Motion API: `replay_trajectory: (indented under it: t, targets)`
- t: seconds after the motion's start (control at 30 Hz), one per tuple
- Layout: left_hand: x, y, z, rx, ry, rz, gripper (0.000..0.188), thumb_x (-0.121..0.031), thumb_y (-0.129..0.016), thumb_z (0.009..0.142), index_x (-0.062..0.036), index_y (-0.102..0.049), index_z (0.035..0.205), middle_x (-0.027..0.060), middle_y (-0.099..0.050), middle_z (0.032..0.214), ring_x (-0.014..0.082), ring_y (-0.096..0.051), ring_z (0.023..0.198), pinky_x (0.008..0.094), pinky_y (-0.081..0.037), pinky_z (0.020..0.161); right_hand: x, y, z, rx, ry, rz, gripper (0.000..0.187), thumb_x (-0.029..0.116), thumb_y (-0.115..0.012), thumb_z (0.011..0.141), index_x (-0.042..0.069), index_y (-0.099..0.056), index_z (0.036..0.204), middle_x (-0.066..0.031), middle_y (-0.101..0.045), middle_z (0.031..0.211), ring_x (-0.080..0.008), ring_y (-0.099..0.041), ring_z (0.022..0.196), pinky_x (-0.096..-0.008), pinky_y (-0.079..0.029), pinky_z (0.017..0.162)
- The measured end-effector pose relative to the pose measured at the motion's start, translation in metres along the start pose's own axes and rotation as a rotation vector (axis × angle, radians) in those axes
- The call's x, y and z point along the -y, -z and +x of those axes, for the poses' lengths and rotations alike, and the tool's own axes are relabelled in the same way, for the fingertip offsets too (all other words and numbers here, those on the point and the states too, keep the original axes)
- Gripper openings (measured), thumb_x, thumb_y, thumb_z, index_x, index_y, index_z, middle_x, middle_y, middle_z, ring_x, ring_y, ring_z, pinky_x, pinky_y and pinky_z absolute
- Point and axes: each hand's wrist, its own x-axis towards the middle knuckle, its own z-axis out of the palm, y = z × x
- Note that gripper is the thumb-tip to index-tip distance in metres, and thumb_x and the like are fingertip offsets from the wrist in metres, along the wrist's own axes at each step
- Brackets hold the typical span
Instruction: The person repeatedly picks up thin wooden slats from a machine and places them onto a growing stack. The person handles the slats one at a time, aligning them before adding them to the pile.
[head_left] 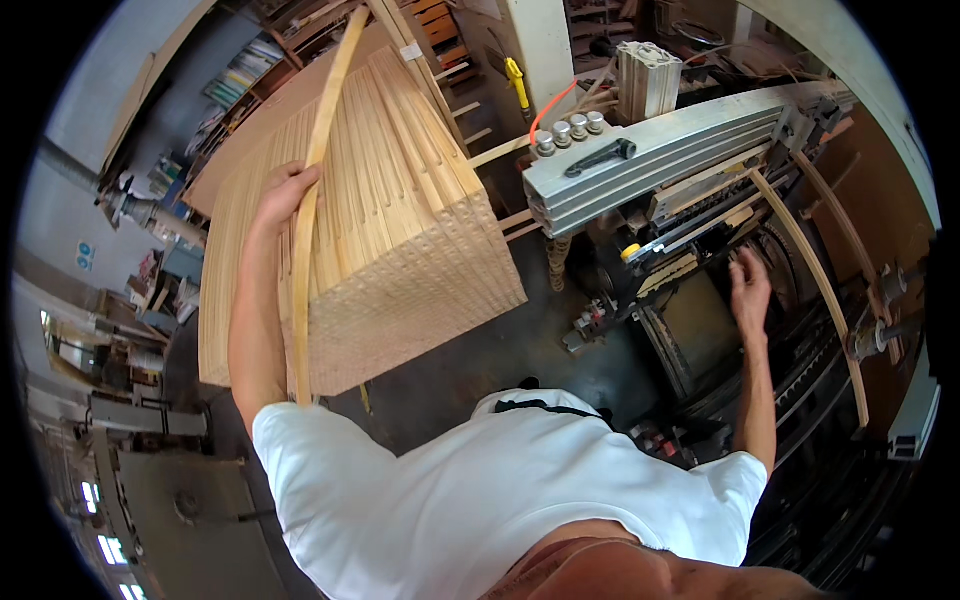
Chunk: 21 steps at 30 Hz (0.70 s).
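Note:
My left hand point(287, 195) is closed round a long, thin wooden strip point(303, 275), which slants upward across a big stack of wooden slats point(400, 270). The strip's lower end comes close to my left sleeve. Grooves run along the top of the stack, and its near face shows rows of slat ends. Off to the right, my right hand point(750, 288) is loosely open with nothing in it. It hangs beside the dark frame of a machine point(690, 320). Further right, a pale curved wooden strip point(815, 270) stands along the machine.
An aluminium beam point(660, 165) with a black lever point(600, 158) and several round metal knobs point(578, 126) spans the upper right. Behind it stands a pale profiled block point(648, 80). A yellow air gun point(517, 84) hangs by a white column point(543, 50). Shelves point(245, 75) stand far left.

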Motion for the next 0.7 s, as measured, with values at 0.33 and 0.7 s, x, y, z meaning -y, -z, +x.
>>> replay_trajectory:
  t: [0.33,0.7]
  targets:
    - [-0.009,-0.024,0.151,-0.136,-0.01,0.36,0.045,-0.034,-0.067,0.085,0.0094,-0.068,0.097,0.0211,-0.07,0.088,0.0262,-0.068,0.066,0.0372,-0.054,0.059,0.075,-0.075,-0.149,0.088,-0.309,-0.034,0.029,0.007,-0.065,0.093,-0.004,-0.065,0.119,-0.0173,-0.069,0.108,-0.0255,-0.069,0.094,-0.0341,-0.053,0.084]
    - [0.032,-0.051,0.292,-0.202,-0.046,0.581,0.043,-0.033,-0.064,0.082,0.0077,-0.071,0.092,0.0207,-0.072,0.085,0.0278,-0.071,0.073,0.0375,-0.054,0.064,0.09,-0.096,-0.287,0.104,-0.637,-0.083,0.036,0.009,-0.065,0.093,-0.004,-0.063,0.126,-0.0177,-0.071,0.112,-0.0242,-0.069,0.103,-0.0347,-0.053,0.092]
